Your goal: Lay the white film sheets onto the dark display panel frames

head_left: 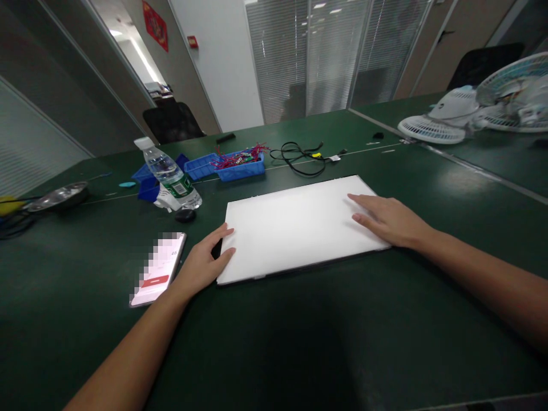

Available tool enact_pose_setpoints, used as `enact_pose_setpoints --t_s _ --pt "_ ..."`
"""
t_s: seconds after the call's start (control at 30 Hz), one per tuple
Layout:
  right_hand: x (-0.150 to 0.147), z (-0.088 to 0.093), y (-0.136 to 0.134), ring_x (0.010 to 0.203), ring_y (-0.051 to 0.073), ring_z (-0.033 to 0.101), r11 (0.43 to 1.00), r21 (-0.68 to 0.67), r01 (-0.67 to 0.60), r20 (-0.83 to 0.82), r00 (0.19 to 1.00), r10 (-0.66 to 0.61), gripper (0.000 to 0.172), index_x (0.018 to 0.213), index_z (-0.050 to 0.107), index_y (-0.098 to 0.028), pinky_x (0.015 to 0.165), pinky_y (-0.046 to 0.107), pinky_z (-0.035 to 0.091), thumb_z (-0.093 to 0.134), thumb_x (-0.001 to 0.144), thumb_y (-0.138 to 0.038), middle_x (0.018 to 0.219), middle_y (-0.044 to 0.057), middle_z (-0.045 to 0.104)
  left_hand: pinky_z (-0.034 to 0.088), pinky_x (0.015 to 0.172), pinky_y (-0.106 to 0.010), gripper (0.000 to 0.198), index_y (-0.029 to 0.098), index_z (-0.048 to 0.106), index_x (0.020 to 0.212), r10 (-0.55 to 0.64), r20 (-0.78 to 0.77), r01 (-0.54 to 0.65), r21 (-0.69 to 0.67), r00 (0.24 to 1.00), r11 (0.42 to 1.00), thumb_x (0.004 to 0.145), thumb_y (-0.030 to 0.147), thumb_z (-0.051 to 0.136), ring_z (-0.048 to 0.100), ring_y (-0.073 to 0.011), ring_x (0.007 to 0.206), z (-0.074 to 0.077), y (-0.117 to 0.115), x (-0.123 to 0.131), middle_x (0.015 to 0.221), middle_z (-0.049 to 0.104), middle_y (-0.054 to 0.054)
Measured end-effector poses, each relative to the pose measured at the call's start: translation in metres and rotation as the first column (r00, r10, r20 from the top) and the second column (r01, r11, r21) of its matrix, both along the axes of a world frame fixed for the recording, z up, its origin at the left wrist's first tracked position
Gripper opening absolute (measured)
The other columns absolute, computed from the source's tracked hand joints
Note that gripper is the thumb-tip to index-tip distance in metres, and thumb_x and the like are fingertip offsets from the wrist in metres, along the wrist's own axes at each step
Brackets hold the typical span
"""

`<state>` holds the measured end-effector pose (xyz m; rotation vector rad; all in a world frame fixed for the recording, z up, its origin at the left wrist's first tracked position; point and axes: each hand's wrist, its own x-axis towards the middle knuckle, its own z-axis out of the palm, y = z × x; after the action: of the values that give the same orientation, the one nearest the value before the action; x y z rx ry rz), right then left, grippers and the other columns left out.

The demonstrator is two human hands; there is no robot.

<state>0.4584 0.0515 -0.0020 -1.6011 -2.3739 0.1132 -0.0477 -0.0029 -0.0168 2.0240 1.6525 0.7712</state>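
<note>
A flat white panel [297, 228], rectangular and thin, lay on a dark green table [274, 342], directly in front of the person. Both bare hands met it from opposite ends.

The left hand [205, 262] was at the panel's left short edge, near its front corner. Its fingers were loosely curled, with the fingertips touching the edge; whether they gripped the edge or only rested against it could not be told. The right hand [387, 220] lay open and palm down on top of the panel, at its right end, fingers spread and pointing towards the panel's middle. The panel lay flat between the two forearms, which came in from the bottom corners of the view.

Just left of the panel, beside the left wrist, lay a phone [158, 268] with its screen lit. Behind the panel's left corner stood a clear plastic water bottle [169, 174], leaning, with a small dark object [185, 215] at its base. Further behind the panel sat blue plastic bins [237, 162] holding red and pink pieces, and a coiled black cable [302, 157] lay beside them. Well to the right of the panel, on a neighbouring table, lay a white fan [479, 105] on its side.
</note>
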Motion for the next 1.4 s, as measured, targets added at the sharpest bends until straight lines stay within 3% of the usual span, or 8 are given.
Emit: enact_pose_setpoints --t_s 0.4,0.57,0.73,0.93,1.1,1.2,1.3,1.4 --pt "0.002 0.011 -0.005 0.146 0.035 0.060 1.000 0.006 -0.001 -0.178 0.984 0.002 0.068 0.162 0.060 -0.033 0.124 0.059 0.045 0.041 0.106 -0.067 0.161 0.004 0.063 0.046 0.126 -0.063 0.065 0.022 0.069 0.150 0.004 -0.035 -0.004 0.007 0.999 1.000 0.098 0.060 0.063 0.052 -0.0413 0.156 0.004 -0.001 0.001 0.171 0.053 -0.014" --pt "0.021 0.016 0.003 0.130 0.038 0.068 0.966 0.105 0.237 -0.179 0.960 -0.216 0.064 0.150 0.072 -0.022 0.112 0.055 0.053 0.043 0.108 -0.060 0.152 0.014 0.069 0.039 0.131 -0.063 0.057 0.022 0.070 0.147 -0.027 -0.032 0.028 0.045 0.999 0.999 0.102 0.055 0.059 0.051 -0.0381 0.157 0.002 0.000 -0.001 0.171 0.053 -0.014" --pt "0.057 0.006 0.024 0.112 0.034 0.073 0.891 0.047 0.451 -0.077 0.891 -0.447 0.053 0.131 0.083 -0.015 0.105 0.051 0.055 0.046 0.104 -0.041 0.140 0.015 0.076 0.035 0.134 -0.060 0.059 0.023 0.070 0.146 -0.018 -0.022 0.019 0.067 1.000 0.998 0.104 0.062 0.058 0.052 -0.0353 0.157 0.003 0.001 0.001 0.170 0.054 -0.013" --pt "0.064 -0.003 0.030 0.128 0.035 0.068 0.915 -0.021 0.403 -0.022 0.915 -0.403 0.052 0.122 0.085 -0.015 0.108 0.049 0.053 0.045 0.103 -0.041 0.146 0.012 0.073 0.027 0.136 -0.066 0.082 0.013 0.054 0.162 0.084 -0.182 -0.088 -0.012 0.980 0.996 0.103 0.070 0.050 0.040 -0.0430 0.164 0.001 -0.002 0.005 0.174 0.047 -0.021" --pt "0.045 -0.001 0.022 0.128 0.044 0.066 0.916 -0.017 0.402 -0.016 0.916 -0.402 0.060 0.131 0.081 -0.013 0.109 0.058 0.052 0.050 0.101 -0.053 0.143 0.019 0.073 0.022 0.138 -0.063 0.088 0.004 0.045 0.166 0.002 -0.282 -0.001 0.003 0.960 1.000 0.106 0.068 0.039 0.031 -0.0406 0.168 -0.009 -0.001 0.008 0.175 0.040 -0.028" --pt "0.038 -0.002 0.020 0.133 0.047 0.064 0.903 -0.043 0.427 -0.077 0.900 -0.429 0.067 0.143 0.075 -0.010 0.114 0.064 0.049 0.052 0.098 -0.054 0.149 0.022 0.069 0.020 0.138 -0.062 0.088 0.002 0.042 0.166 -0.025 -0.320 0.029 0.006 0.947 1.000 0.107 0.067 0.035 0.028 -0.0397 0.169 -0.014 0.001 0.007 0.177 0.035 -0.029" --pt "0.038 -0.003 0.021 0.138 0.044 0.063 0.904 -0.101 0.415 -0.189 0.884 -0.427 0.063 0.139 0.076 -0.010 0.121 0.059 0.046 0.055 0.097 -0.053 0.153 0.020 0.067 0.021 0.137 -0.063 0.085 0.006 0.042 0.167 -0.038 -0.330 0.048 0.025 0.943 0.999 0.107 0.067 0.036 0.028 -0.0398 0.169 -0.018 0.003 0.004 0.178 0.035 -0.028" --pt "0.042 -0.004 0.024 0.133 0.040 0.067 0.911 -0.137 0.389 -0.339 0.846 -0.412 0.064 0.142 0.073 -0.010 0.118 0.054 0.049 0.056 0.097 -0.053 0.147 0.022 0.070 0.023 0.136 -0.065 0.082 0.010 0.044 0.165 -0.048 -0.340 0.067 0.044 0.939 0.997 0.107 0.066 0.039 0.029 -0.0408 0.168 -0.021 0.004 0.002 0.177 0.037 -0.027"
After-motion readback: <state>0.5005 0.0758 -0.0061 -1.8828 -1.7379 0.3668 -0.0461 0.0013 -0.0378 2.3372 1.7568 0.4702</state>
